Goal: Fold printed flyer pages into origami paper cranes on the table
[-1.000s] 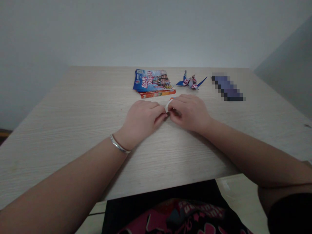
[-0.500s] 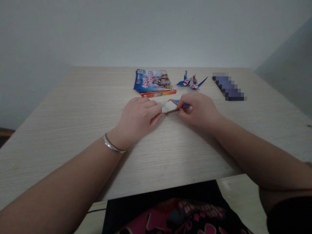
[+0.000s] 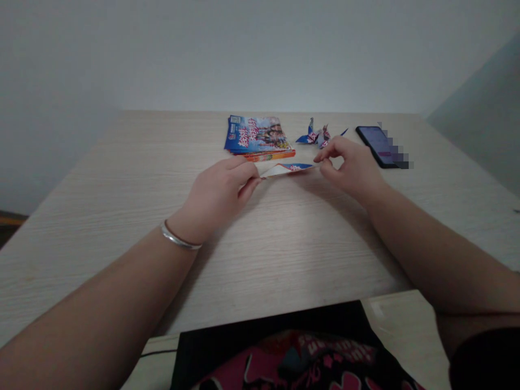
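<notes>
A partly folded sheet of printed paper (image 3: 298,167), white with blue and red print, stretches between my two hands over the table. My left hand (image 3: 221,189), with a silver bangle at its wrist, pinches the paper's left end. At the right end, the thumb and forefinger of my right hand (image 3: 351,168) close on its tip. Just behind the paper lies a stack of printed leaflets (image 3: 258,132). Folded paper cranes (image 3: 312,135) stand past my right hand, which hides part of them.
A phone (image 3: 379,146) lies to the right of the cranes, partly pixelated. The pale wooden table (image 3: 260,244) meets a wall at the back. Below its front edge is a dark garment with pink print (image 3: 309,363).
My hands have moved apart, the right one up and right, the left one slightly left. The folded paper is now drawn out longer between them and shows more of its printed side.
</notes>
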`<state>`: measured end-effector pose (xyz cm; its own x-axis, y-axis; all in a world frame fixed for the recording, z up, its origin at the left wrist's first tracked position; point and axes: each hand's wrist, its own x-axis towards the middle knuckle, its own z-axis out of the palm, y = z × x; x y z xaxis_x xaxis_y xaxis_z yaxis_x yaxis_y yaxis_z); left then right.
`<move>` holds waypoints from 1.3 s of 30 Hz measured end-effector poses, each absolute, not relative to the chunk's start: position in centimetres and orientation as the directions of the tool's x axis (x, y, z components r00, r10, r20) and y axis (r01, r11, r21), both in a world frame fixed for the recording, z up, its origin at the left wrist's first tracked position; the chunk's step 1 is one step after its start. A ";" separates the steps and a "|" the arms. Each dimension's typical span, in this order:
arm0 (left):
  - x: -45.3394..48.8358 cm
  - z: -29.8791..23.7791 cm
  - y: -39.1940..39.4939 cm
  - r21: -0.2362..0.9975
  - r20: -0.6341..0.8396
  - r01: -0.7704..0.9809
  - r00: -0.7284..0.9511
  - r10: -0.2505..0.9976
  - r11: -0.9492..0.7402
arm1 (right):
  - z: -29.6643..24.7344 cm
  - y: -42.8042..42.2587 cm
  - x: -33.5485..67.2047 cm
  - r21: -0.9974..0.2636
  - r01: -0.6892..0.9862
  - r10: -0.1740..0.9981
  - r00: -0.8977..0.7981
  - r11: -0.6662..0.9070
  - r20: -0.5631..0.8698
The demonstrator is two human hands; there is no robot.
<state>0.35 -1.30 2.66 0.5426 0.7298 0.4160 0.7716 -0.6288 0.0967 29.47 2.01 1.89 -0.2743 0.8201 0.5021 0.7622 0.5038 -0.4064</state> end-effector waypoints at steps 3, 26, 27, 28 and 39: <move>0.2 2.3 -1.1 0.201 0.447 0.757 0.493 0.746 -0.622 | 1.8 1.7 29.1 -0.477 0.627 0.774 -0.367 0.615 0.516; 1.4 2.3 -1.5 0.348 0.232 0.717 0.558 0.797 -0.603 | 1.4 -0.2 24.9 -0.586 0.533 0.778 -0.546 0.610 0.312; 1.5 2.4 -1.5 0.338 0.207 0.727 0.562 0.801 -0.598 | 1.4 -0.1 25.1 -0.590 0.530 0.774 -0.559 0.609 0.297; 1.5 2.6 -1.5 0.330 0.187 0.735 0.564 0.804 -0.592 | 1.5 -0.1 25.2 -0.594 0.524 0.769 -0.571 0.610 0.286; 1.0 3.1 -1.5 0.378 0.036 0.804 0.482 0.876 -0.458 | 2.1 1.0 28.0 -0.678 0.451 0.781 -0.545 0.580 0.305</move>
<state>1.02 -1.55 3.15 0.4816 0.8756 0.0365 0.8044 -0.4582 0.3781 28.03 1.02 2.11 -0.5450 0.7811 0.3048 0.4515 0.5797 -0.6783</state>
